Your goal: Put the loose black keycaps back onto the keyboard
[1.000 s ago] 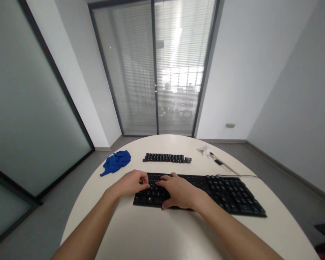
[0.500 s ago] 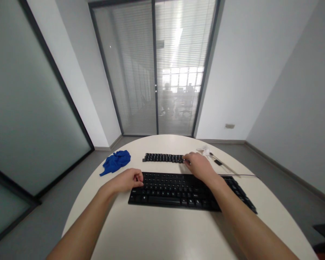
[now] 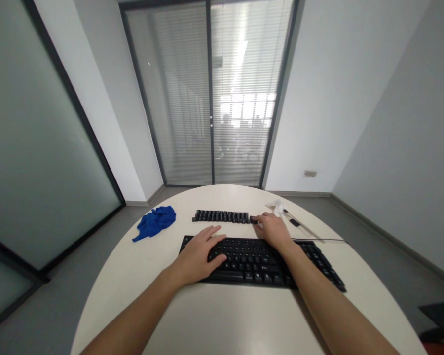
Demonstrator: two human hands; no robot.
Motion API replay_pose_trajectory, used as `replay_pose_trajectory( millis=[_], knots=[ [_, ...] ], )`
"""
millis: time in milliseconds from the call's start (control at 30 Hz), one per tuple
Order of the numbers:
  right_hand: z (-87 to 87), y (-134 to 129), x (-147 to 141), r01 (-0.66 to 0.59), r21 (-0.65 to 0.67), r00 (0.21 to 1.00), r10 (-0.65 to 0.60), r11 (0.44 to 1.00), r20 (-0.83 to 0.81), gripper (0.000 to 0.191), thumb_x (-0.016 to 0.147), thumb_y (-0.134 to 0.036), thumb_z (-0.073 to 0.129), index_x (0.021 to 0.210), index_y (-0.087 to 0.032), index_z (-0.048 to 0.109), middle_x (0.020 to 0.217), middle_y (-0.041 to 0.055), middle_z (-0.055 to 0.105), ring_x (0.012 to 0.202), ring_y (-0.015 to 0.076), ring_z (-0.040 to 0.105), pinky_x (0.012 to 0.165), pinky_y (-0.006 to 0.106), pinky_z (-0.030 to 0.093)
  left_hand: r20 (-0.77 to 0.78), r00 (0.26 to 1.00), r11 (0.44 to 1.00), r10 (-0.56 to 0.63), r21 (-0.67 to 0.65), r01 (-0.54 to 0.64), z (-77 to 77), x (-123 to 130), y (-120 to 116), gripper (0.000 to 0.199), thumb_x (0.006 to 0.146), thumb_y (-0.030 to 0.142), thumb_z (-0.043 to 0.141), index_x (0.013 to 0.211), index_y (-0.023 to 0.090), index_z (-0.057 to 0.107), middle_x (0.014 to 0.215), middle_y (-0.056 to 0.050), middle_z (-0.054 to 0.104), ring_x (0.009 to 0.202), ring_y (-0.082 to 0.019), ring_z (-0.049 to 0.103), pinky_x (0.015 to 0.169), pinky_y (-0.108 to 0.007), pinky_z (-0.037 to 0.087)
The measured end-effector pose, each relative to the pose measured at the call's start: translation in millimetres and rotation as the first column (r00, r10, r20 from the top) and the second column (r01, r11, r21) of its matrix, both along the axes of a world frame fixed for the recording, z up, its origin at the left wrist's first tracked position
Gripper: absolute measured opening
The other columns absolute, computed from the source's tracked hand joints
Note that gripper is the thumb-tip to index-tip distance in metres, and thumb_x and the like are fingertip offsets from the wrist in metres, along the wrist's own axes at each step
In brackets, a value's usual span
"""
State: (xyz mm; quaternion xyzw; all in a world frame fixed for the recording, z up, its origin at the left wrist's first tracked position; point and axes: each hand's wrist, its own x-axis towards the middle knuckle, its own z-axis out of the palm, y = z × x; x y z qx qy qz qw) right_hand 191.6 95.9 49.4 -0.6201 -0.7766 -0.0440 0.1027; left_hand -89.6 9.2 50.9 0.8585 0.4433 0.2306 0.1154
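A black keyboard (image 3: 240, 277) lies across the middle of the table. My left hand (image 3: 200, 254) rests over its left half, fingers spread, holding nothing. Beyond the keyboard, loose black keycaps (image 3: 222, 216) stand in neat rows on the tabletop. At the right end of those rows, my right hand (image 3: 273, 229) has its fingertips closed on a dark keycap (image 3: 254, 220). My right forearm hides part of the keyboard's right side.
A crumpled blue cloth (image 3: 154, 223) lies at the table's left. Toward the far right are a white tissue (image 3: 276, 206), a thin brush (image 3: 305, 227) and a small black piece (image 3: 294, 223). A cable (image 3: 329, 240) runs toward the table's right edge.
My left hand has moved right from the keyboard's left edge onto its keys, and its curled fingers have spread. My right hand stays by the end of the keycap rows, a dark keycap now visible at its fingertips.
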Motion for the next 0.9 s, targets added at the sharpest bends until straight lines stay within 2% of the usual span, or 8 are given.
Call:
replay_pose_trajectory(
  millis=[133,300,400,467,567,700,767,900],
  knots=[
    [-1.3,-0.4,-3.0,0.011,0.005,1.000,-0.011,1.000,-0.021,0.026,0.091,-0.022,0.055,0.109,-0.017,0.073,0.108,0.0144,0.069,0.102,0.0276,0.063,0.087,0.035,0.043,-0.173,0.981,0.996,-0.089,-0.024,0.086,-9.7,11.3,-9.6,0.065,0.095,0.053,0.054,0.154,0.033,0.034,0.166,-0.003,0.017,0.152,-0.032,0.016,0.122,-0.052,0.020],
    [-3.7,-0.5,-6.8,0.009,-0.002,0.998,-0.009,1.000,-0.062,0.022,0.089,-0.018,0.055,0.102,-0.014,0.072,0.106,0.0149,0.071,0.104,0.0277,0.062,0.091,0.036,0.042,-0.245,0.965,0.995,-0.092,-0.049,0.083,-13.4,12.9,-10.1,0.063,0.097,0.057,0.048,0.154,0.034,0.033,0.165,-0.004,0.023,0.151,-0.033,0.019,0.121,-0.055,0.019],
    [1.5,-1.5,-3.8,-0.008,-0.026,0.994,0.005,1.000,-0.112,0.021,0.090,-0.021,0.056,0.101,-0.014,0.072,0.102,0.0155,0.073,0.102,0.0277,0.063,0.091,0.037,0.042,-0.251,0.963,0.995,-0.098,-0.049,0.089,-12.4,12.7,-9.4,0.062,0.097,0.058,0.048,0.153,0.034,0.036,0.164,-0.004,0.025,0.150,-0.034,0.021,0.121,-0.055,0.019],
    [8.7,-3.1,2.0,-0.059,-0.060,0.985,0.048,0.996,-0.166,0.022,0.091,-0.025,0.057,0.102,-0.014,0.072,0.101,0.0139,0.074,0.096,0.0254,0.065,0.086,0.034,0.045,-0.254,0.962,0.995,-0.099,-0.049,0.090,-12.0,12.4,-9.3,0.063,0.097,0.058,0.048,0.153,0.034,0.035,0.164,-0.004,0.025,0.150,-0.034,0.022,0.121,-0.055,0.019],
    [19.5,-8.7,14.5,-0.207,-0.132,0.953,0.169,0.969,-0.252,0.022,0.092,-0.031,0.059,0.102,-0.018,0.074,0.099,0.0076,0.076,0.088,0.0208,0.068,0.080,0.029,0.049,-0.248,0.963,0.994,-0.105,-0.049,0.096,-12.8,11.9,-9.2,0.064,0.096,0.059,0.049,0.154,0.035,0.033,0.165,-0.004,0.022,0.151,-0.034,0.019,0.120,-0.056,0.018],
    [20.9,-25.6,29.1,-0.427,-0.210,0.825,0.284,0.879,-0.489,0.030,0.093,-0.040,0.056,0.100,-0.018,0.076,0.098,0.0069,0.076,0.089,0.0218,0.068,0.082,0.032,0.051,-0.241,0.964,0.994,-0.108,-0.060,0.096,-13.6,12.0,-8.9,0.066,0.096,0.060,0.048,0.154,0.036,0.032,0.165,-0.004,0.021,0.151,-0.035,0.019,0.121,-0.056,0.016],
    [16.6,-36.3,33.7,-0.466,-0.201,0.772,0.284,0.862,-0.569,0.034,0.093,-0.045,0.056,0.102,-0.018,0.076,0.101,0.0077,0.076,0.091,0.0231,0.068,0.085,0.035,0.051,-0.245,0.964,0.994,-0.103,-0.061,0.091,-13.6,12.4,-8.9,0.065,0.096,0.060,0.049,0.154,0.036,0.033,0.165,-0.004,0.021,0.151,-0.035,0.019,0.121,-0.057,0.016],
    [9.9,-52.6,40.7,-0.458,-0.154,0.748,0.286,0.876,-0.598,0.038,0.091,-0.051,0.059,0.104,-0.019,0.076,0.106,0.0089,0.075,0.101,0.0257,0.066,0.098,0.040,0.047,-0.232,0.967,0.994,-0.103,-0.057,0.092,-15.4,12.6,-8.4,0.065,0.096,0.060,0.050,0.154,0.036,0.034,0.165,-0.004,0.022,0.151,-0.034,0.020,0.121,-0.056,0.017]
  ],
)
